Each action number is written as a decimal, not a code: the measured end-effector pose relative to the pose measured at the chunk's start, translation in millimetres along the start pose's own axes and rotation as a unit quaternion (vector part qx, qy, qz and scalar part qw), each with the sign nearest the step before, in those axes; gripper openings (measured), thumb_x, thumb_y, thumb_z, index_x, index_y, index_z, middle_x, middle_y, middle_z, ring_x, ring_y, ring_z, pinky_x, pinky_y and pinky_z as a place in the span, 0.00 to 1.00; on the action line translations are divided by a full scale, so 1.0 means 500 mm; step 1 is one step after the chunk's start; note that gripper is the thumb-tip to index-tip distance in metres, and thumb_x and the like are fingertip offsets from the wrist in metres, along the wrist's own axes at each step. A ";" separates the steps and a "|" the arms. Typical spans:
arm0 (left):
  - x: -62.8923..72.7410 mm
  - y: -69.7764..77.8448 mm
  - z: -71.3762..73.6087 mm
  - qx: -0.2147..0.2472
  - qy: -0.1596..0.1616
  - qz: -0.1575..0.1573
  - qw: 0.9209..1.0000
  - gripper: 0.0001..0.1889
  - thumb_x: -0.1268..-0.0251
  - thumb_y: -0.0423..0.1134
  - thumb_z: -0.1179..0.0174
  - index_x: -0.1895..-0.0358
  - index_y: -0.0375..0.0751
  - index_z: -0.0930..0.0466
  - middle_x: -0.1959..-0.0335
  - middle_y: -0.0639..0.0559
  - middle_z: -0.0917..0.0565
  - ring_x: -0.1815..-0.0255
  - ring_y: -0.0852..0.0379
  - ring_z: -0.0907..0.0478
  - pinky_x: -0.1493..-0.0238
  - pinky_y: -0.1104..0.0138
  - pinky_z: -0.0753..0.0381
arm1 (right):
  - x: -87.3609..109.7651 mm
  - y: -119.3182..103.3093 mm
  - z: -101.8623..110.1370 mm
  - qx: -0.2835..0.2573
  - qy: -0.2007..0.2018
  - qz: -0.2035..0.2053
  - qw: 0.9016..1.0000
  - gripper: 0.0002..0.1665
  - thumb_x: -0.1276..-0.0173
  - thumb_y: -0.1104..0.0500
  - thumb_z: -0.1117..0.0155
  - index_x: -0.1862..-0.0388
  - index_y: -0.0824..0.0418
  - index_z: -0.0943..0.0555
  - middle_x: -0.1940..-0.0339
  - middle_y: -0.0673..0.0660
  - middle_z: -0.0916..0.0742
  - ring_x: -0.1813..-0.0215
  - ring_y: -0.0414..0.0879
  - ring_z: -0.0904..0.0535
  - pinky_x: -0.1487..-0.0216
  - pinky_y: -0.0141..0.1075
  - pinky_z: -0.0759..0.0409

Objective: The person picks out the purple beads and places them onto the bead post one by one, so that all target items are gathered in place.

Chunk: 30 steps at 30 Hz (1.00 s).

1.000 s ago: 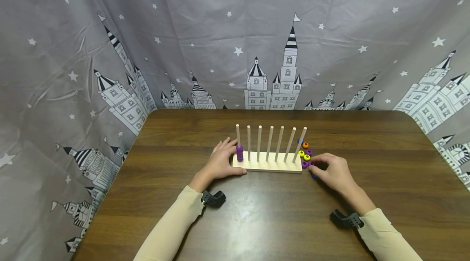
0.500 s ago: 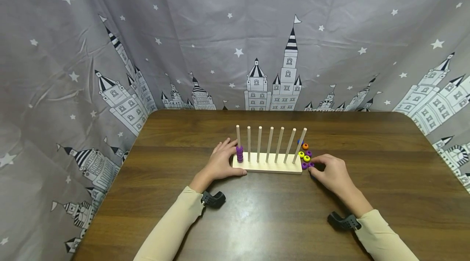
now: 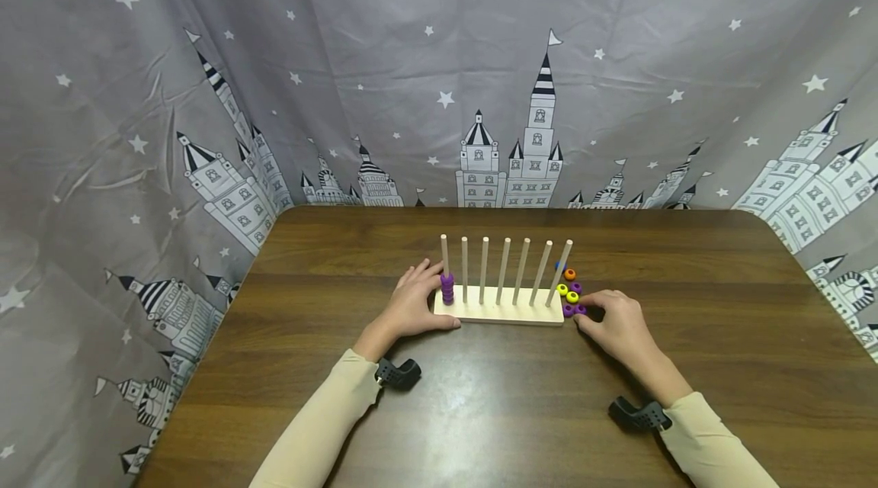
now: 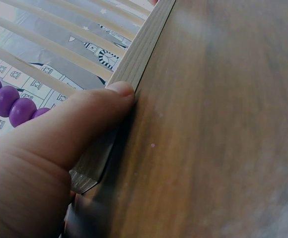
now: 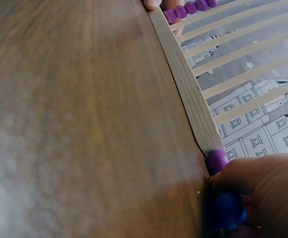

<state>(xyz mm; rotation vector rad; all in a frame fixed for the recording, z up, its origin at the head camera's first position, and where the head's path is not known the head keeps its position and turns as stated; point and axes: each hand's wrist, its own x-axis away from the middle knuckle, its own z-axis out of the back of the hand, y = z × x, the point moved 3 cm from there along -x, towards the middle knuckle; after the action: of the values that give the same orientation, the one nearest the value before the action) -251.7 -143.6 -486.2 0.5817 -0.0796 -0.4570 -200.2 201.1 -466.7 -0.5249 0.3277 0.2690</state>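
Note:
A pale wooden peg board (image 3: 501,313) with a row of several upright pegs lies on the table. Several purple beads (image 3: 447,290) are stacked on its leftmost peg. My left hand (image 3: 410,303) holds the board's left end, thumb along the front edge, fingers behind. Off the right end, my right hand (image 3: 620,324) has thumb and index fingertips at a purple bead (image 3: 580,310), pinching it. Another purple bead (image 5: 216,162) sits against the board's end in the right wrist view. A blue bead (image 5: 228,210) is under the right hand there, hidden from the head view.
Beside the board's right end lie two yellow beads (image 3: 572,297), an orange bead (image 3: 570,274), a further purple bead (image 3: 575,287) and a blue bead (image 3: 560,265) partly behind a peg. The brown wooden table (image 3: 480,412) ends at a grey castle-print curtain (image 3: 384,76).
My right hand has shifted slightly left, its fingertips staying at the purple bead. The near blue bead has gone out of the head view behind the hand. My left hand has not moved.

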 end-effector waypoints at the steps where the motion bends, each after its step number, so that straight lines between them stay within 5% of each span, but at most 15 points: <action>1: 0.000 0.000 0.000 0.000 0.000 0.000 1.000 0.42 0.55 0.58 0.24 0.35 0.42 0.21 0.20 0.41 0.35 0.15 0.37 0.50 0.16 0.41 0.56 | 0.001 0.000 0.000 0.000 0.000 -0.001 1.000 0.11 0.48 0.66 0.23 0.64 0.69 0.11 0.63 0.65 0.08 0.56 0.63 0.13 0.53 0.58 0.17; 11: -0.001 -0.003 -0.002 -0.002 0.001 -0.002 1.000 0.40 0.55 0.58 0.24 0.36 0.42 0.21 0.21 0.40 0.35 0.16 0.37 0.49 0.16 0.40 0.55 | 0.007 0.009 -0.003 -0.037 0.049 -0.013 0.998 0.12 0.50 0.67 0.22 0.64 0.65 0.10 0.65 0.61 0.08 0.61 0.57 0.11 0.60 0.50 0.16; 20: -0.001 0.000 0.000 0.001 0.001 0.000 1.000 0.40 0.55 0.58 0.24 0.38 0.41 0.20 0.20 0.41 0.35 0.16 0.37 0.49 0.16 0.40 0.56 | 0.010 0.025 0.002 -0.141 0.067 -0.089 0.984 0.10 0.47 0.66 0.22 0.64 0.65 0.10 0.69 0.63 0.08 0.70 0.21 0.23 0.68 0.15 0.25; 30: 0.000 0.000 0.001 0.000 -0.002 0.002 1.000 0.41 0.55 0.58 0.24 0.36 0.41 0.21 0.20 0.41 0.35 0.16 0.37 0.50 0.16 0.40 0.56 | 0.008 0.033 0.002 -0.173 0.042 -0.147 0.973 0.10 0.43 0.64 0.24 0.62 0.67 0.10 0.65 0.66 0.08 0.71 0.19 0.23 0.69 0.16 0.24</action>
<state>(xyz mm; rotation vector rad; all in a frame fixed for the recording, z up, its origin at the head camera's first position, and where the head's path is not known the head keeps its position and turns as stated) -251.6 -144.2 -486.0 0.5812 -0.0839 -0.4538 -201.9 215.9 -474.4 -0.9204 0.2816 0.0142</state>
